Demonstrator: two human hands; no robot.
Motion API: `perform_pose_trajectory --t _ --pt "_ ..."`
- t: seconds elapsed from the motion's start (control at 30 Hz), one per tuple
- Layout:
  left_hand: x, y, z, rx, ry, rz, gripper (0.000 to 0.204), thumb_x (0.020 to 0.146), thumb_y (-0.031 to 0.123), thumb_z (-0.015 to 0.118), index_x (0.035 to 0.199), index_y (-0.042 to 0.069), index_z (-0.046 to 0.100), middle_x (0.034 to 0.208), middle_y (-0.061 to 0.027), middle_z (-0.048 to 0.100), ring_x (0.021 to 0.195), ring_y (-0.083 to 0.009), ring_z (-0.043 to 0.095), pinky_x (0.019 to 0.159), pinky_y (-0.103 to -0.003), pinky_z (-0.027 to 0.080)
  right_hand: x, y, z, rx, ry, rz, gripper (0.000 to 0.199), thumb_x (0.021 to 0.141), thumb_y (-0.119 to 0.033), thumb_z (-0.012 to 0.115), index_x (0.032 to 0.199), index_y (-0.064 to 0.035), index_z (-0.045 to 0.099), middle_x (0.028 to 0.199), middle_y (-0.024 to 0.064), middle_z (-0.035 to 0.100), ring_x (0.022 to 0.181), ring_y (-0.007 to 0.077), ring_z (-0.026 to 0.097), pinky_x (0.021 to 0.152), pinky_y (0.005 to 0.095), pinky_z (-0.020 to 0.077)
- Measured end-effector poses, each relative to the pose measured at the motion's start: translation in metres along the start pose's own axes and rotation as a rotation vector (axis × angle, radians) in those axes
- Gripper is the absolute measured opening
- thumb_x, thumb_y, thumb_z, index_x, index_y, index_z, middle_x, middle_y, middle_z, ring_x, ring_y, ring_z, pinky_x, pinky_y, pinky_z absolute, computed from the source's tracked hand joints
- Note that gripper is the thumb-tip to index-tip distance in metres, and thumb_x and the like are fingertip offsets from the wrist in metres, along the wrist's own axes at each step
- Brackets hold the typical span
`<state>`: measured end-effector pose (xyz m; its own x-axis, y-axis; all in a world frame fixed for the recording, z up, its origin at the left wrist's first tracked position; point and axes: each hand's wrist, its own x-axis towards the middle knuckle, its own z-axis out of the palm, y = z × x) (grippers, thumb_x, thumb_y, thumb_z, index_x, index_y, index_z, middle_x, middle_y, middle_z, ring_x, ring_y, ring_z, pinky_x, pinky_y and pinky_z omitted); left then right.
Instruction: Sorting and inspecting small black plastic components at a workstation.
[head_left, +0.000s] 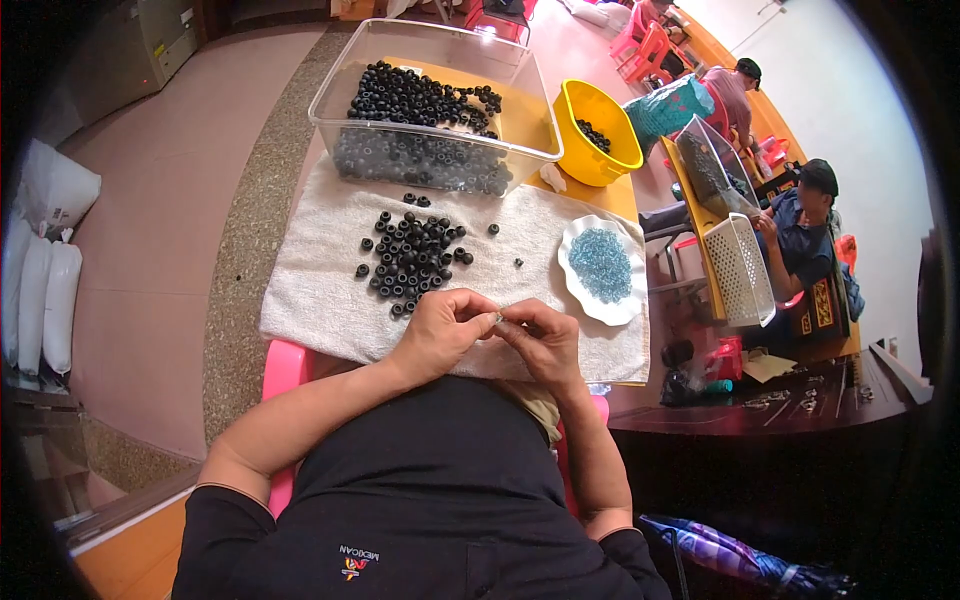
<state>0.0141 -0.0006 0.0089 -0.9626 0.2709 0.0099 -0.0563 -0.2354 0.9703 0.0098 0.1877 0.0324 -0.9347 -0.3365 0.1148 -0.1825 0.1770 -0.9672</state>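
Note:
My left hand (440,332) and my right hand (546,346) meet over the near edge of a white towel (320,240). Thumb and fingers of both are pinched together around something tiny and pale, too small to name. Just beyond my left hand lies a loose heap of small black round pieces with holes (408,256). To the right of my right hand, a white scalloped plate (598,312) holds many tiny clear blue pieces (600,264). One small dark piece (518,262) sits alone on the towel between heap and plate.
A clear plastic bin (440,150) of black pieces stands at the table's far side, beside a yellow tub (590,165) holding more. Crumpled white tissue (552,178) lies near the tub. At right, another person (805,235) works by a white perforated basket (738,270). White sacks (62,305) stand far left.

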Motion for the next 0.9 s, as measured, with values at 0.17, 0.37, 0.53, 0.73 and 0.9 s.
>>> perform_pose_trajectory --t 0.17,0.37,0.53,0.73,0.9 --pt "0.000 -0.001 -0.001 0.027 0.018 0.000 0.014 0.093 0.008 0.064 0.101 -0.003 0.067 0.091 -0.0059 0.070 0.080 -0.0088 0.065 0.074 -0.023 0.054 0.002 -0.004 0.001 -0.110 0.021 -0.107 0.008 0.090 -0.005 0.067 0.095 0.0015 0.069 0.086 0.0089 0.069 0.081 0.0138 0.065 0.072 0.0270 0.0517" --pt "-0.001 0.003 0.001 0.006 0.018 0.017 0.014 0.093 0.007 0.065 0.101 -0.003 0.067 0.090 -0.0061 0.071 0.081 -0.0090 0.065 0.074 -0.023 0.054 0.001 -0.001 -0.001 -0.074 0.037 -0.007 0.007 0.088 -0.005 0.069 0.092 0.0010 0.070 0.087 0.0083 0.068 0.081 0.0129 0.064 0.071 0.0264 0.0505" --pt "-0.001 0.001 0.000 0.115 0.048 0.048 0.014 0.092 0.007 0.065 0.101 -0.003 0.068 0.089 -0.0061 0.071 0.080 -0.0087 0.065 0.073 -0.023 0.053 0.001 -0.002 0.001 -0.053 0.052 -0.003 0.008 0.087 -0.005 0.070 0.092 0.0013 0.069 0.087 0.0068 0.067 0.082 0.0116 0.063 0.073 0.0254 0.0508" --pt "-0.003 0.006 0.002 0.247 0.100 0.101 0.013 0.090 0.007 0.066 0.098 -0.003 0.069 0.088 -0.0047 0.071 0.079 -0.0076 0.063 0.071 -0.024 0.052 0.002 0.005 -0.002 -0.106 0.041 -0.050 0.011 0.088 -0.006 0.069 0.094 0.0019 0.069 0.090 0.0065 0.068 0.083 0.0120 0.065 0.075 0.0259 0.0521" --pt "-0.004 0.009 0.003 0.279 0.112 0.129 0.013 0.090 0.007 0.066 0.098 -0.002 0.069 0.088 -0.0043 0.071 0.079 -0.0069 0.063 0.070 -0.023 0.052 0.001 -0.001 0.004 0.179 0.037 0.236 0.021 0.092 -0.013 0.067 0.104 0.0046 0.068 0.093 0.0105 0.071 0.083 0.0139 0.068 0.076 0.0270 0.0544"
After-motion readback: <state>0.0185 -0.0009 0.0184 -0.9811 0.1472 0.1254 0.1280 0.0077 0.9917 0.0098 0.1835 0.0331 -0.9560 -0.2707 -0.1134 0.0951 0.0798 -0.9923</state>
